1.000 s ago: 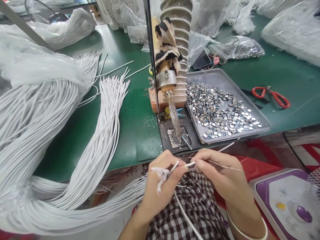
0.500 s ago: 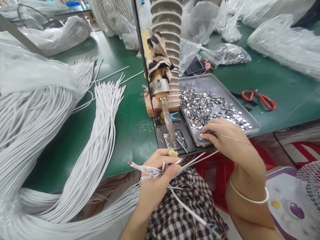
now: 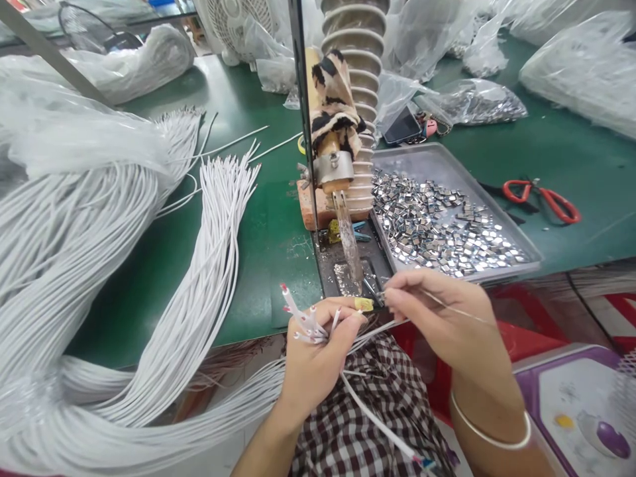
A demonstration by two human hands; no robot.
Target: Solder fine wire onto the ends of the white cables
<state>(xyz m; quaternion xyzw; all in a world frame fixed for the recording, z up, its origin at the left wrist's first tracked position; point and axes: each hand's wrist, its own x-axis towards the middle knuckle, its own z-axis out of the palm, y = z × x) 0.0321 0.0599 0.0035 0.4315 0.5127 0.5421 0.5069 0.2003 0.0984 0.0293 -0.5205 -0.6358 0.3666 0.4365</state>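
Note:
My left hand [image 3: 320, 348] is closed around several white cables [image 3: 309, 323], whose stripped ends with reddish cores stick up past the thumb. Yellow tape [image 3: 364, 304] wraps its index fingertip. Thumb and fingers of my right hand [image 3: 437, 318] pinch together just right of it; a tiny metal piece shows at the fingertips, too small to name surely. A thin solder-like wire [image 3: 460, 310] runs back over that hand. Just beyond both hands, a soldering iron [image 3: 348, 232] points down from its cloth-wrapped handle over a dark, solder-spattered tray [image 3: 342, 278].
Right of the iron lies a shallow tray [image 3: 517, 248] of small metal connectors [image 3: 432, 225]. Red-handled pliers [image 3: 541, 195] lie beyond it. A ribbed duct [image 3: 355, 59] rises behind the iron. Bundled white cables [image 3: 213, 252] cover the left side, and plastic bags [image 3: 586, 79] line the back.
My right hand has moved left from the connector tray to beside my left fingertips. My left hand keeps its hold on the cables. The view has shifted slightly.

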